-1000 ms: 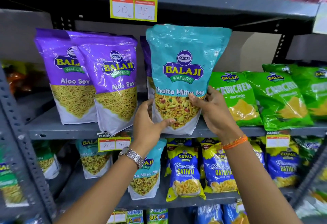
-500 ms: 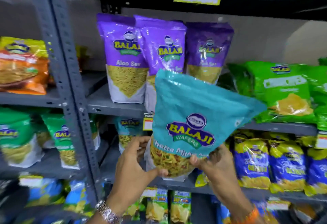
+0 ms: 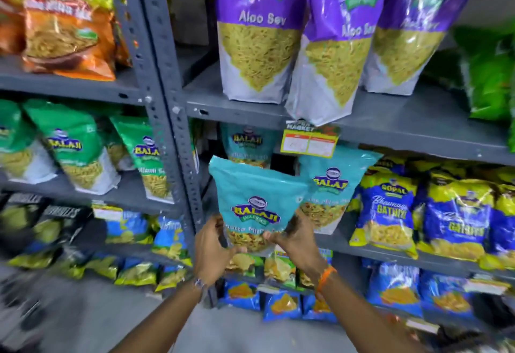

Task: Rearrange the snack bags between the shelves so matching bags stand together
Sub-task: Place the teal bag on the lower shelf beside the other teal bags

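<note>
A teal Balaji Khatta Mitha Mix bag (image 3: 255, 202) is held upright in front of the lower shelf, its bottom corners gripped by my left hand (image 3: 213, 247) and my right hand (image 3: 295, 241). Two matching teal bags stand on that shelf: one (image 3: 333, 185) just to the right, one (image 3: 249, 143) behind, partly hidden. On the shelf above stand three purple Aloo Sev bags (image 3: 259, 32), side by side.
A grey upright post (image 3: 167, 102) separates this rack from the left one, which holds orange bags (image 3: 67, 24) and green Balaji bags (image 3: 75, 149). Blue-yellow Gopal Gathiya bags (image 3: 387, 213) fill the lower shelf's right. Green bags (image 3: 490, 74) sit at upper right. A price tag (image 3: 309, 141) hangs on the shelf edge.
Both hands have brought the teal bag down from the purple-bag shelf to the shelf below, next to the other teal bags. The camera has tilted down and closer.
</note>
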The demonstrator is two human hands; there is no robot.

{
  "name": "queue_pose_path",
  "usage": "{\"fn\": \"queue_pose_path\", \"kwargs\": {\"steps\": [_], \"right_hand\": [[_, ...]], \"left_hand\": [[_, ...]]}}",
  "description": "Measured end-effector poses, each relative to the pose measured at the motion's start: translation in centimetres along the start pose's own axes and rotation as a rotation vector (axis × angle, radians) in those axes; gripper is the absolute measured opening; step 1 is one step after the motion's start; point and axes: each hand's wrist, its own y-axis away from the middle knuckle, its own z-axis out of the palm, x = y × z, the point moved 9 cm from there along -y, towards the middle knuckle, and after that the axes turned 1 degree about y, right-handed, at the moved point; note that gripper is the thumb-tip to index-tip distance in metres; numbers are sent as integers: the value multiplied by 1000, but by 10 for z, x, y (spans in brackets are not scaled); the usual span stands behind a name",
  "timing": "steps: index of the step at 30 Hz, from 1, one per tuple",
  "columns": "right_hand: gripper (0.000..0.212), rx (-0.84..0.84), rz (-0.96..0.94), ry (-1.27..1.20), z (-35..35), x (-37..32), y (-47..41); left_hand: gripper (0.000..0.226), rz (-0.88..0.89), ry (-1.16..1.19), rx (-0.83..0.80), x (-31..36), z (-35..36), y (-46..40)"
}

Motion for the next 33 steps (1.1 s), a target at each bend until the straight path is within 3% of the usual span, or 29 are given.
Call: {"fn": "queue_pose_path", "kwargs": {"steps": [8,21,27,33], "right_hand": [[66,-20,46,56,27,15,-64],[67,28,48,78,31,31,-126],[69,14,51,55,32,36,-129],[84,-5,115,-1,28,23,-98]], "left_hand": [[75,-71,-129,-28,-21,10,-62],[69,-124,-115,-59,-24,29,-117],[75,-128,-126,-74,-30,32,-120],[92,-45,-56,-107,-6,26,-90]]}}
